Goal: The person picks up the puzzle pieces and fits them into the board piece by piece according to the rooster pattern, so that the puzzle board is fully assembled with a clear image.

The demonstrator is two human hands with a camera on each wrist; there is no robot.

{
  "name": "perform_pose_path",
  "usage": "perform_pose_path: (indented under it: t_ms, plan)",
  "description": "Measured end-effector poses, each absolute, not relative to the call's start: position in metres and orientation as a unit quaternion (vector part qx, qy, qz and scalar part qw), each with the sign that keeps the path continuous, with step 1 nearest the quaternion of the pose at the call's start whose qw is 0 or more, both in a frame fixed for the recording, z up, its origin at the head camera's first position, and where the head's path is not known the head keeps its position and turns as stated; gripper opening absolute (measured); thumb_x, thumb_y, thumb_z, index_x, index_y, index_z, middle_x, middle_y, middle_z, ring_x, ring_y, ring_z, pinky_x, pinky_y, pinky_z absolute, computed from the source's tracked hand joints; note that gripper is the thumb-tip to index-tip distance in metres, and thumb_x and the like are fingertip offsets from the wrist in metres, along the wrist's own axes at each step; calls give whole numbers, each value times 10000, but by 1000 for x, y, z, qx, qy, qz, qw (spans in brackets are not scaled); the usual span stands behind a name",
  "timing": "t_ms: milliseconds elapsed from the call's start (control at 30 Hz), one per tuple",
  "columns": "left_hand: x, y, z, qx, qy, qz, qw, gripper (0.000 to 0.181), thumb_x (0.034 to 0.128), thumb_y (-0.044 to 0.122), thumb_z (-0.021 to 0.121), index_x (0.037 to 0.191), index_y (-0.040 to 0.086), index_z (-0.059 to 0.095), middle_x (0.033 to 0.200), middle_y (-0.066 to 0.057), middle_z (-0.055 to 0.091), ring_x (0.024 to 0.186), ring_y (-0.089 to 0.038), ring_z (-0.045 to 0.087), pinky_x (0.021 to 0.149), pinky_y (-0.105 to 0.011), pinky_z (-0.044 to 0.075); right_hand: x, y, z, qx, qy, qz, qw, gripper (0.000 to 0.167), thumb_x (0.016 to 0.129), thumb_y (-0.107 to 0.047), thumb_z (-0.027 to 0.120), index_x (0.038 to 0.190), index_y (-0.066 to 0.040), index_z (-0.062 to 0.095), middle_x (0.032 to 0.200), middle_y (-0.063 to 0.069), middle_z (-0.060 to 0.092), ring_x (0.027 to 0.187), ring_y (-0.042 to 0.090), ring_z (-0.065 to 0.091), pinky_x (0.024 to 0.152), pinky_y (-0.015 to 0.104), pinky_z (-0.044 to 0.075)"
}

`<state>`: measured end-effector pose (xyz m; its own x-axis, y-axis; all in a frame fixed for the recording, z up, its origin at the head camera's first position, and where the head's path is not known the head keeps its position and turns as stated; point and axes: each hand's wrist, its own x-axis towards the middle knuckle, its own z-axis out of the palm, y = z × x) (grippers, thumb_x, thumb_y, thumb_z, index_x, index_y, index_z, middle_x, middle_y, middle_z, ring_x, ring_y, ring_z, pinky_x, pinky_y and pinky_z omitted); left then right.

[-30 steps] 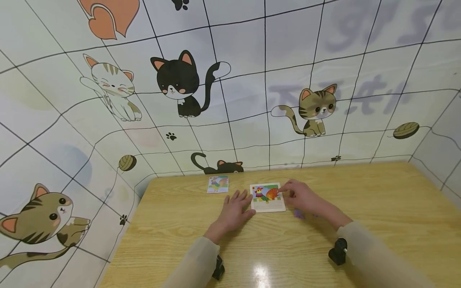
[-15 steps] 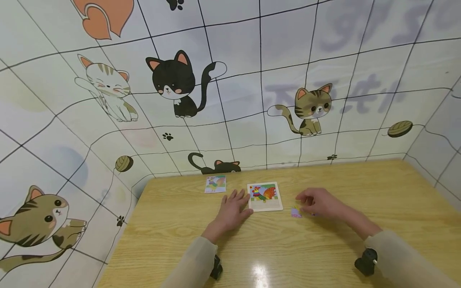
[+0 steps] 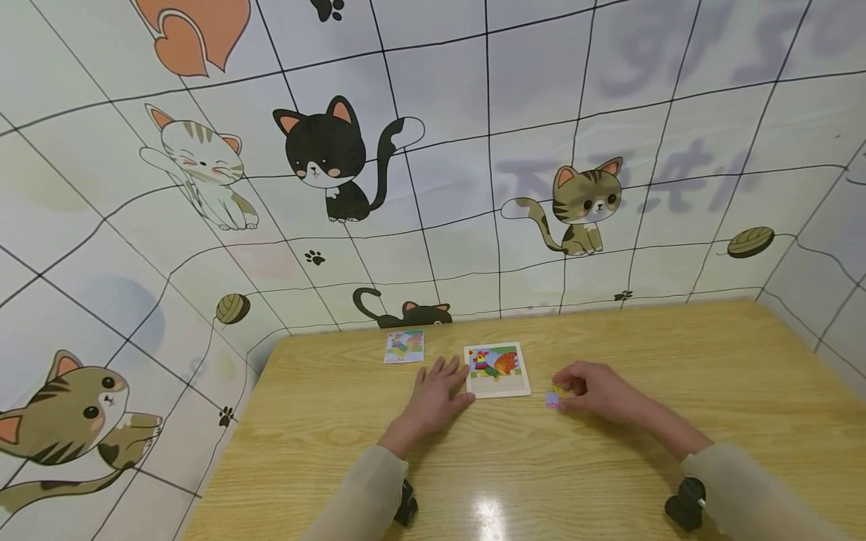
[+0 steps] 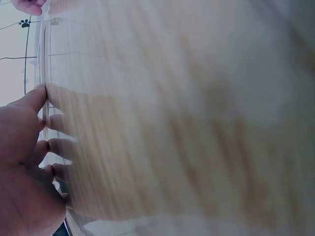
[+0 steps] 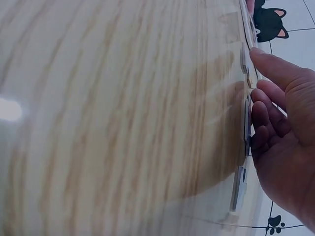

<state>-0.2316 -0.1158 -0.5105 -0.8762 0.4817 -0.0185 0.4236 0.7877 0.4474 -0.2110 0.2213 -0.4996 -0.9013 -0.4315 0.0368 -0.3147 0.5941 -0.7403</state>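
My left hand lies flat with spread fingers on the table, its fingertips and thumb at the left edge of the white puzzle board. On the board, a colourful rooster picture fills the upper part; a pale strip runs below. To the board's right, my right hand has thumb and index finger curved round a small yellow puzzle piece. A purple piece lies against it by the thumb. In the right wrist view several thin pieces lie under or beside the curled fingers.
A rooster picture card lies behind and left of the board, near the table's back edge. The wooden table meets a wall covering printed with cats and grid lines.
My right hand has left the board's right edge and moved right to the loose pieces, its fingers now lowered round the yellow one. The left hand keeps its place by the board.
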Motion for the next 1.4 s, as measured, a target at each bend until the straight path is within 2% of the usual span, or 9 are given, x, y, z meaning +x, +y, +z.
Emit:
perform_pose_path:
  t_ms: [300,500,800,1133,1400]
  plan:
    - [-231,-116,-509,237,944,218,68,593,1046,394,582,1548,99,469,1642,-130,326,1532,-389,209,1187,-654,128,-212,218,-507,-198,897,-390,60,344,836,-229,865,1081,-44,710,922,-13,579,802,126,483,678,269,440]
    - [-230,-115,-508,239,944,217,69,590,1045,377,590,1544,86,471,1639,-145,330,1527,-399,218,1183,-658,138,-212,216,-506,-180,897,-397,71,331,829,-205,871,1052,-51,681,921,6,573,803,165,477,670,282,428]
    - [-230,-115,-507,239,945,214,67,596,1038,380,600,1539,81,478,1632,-154,344,1522,-403,235,1176,-664,154,-214,217,-500,-179,890,-410,84,359,819,-146,873,1030,-70,592,890,12,583,772,156,509,656,268,454]
    - [-231,-118,-508,238,944,219,65,584,1045,376,589,1542,88,476,1632,-153,342,1523,-405,230,1178,-664,147,-224,207,-485,-187,880,-427,89,150,896,-17,758,972,-58,636,855,8,633,778,183,579,623,285,493]
    - [-231,-117,-509,242,941,228,66,591,1042,372,596,1543,84,472,1634,-156,336,1524,-410,221,1176,-669,138,-234,180,-486,-207,859,-460,90,116,920,4,710,1008,-14,637,875,27,637,795,197,585,638,287,487]
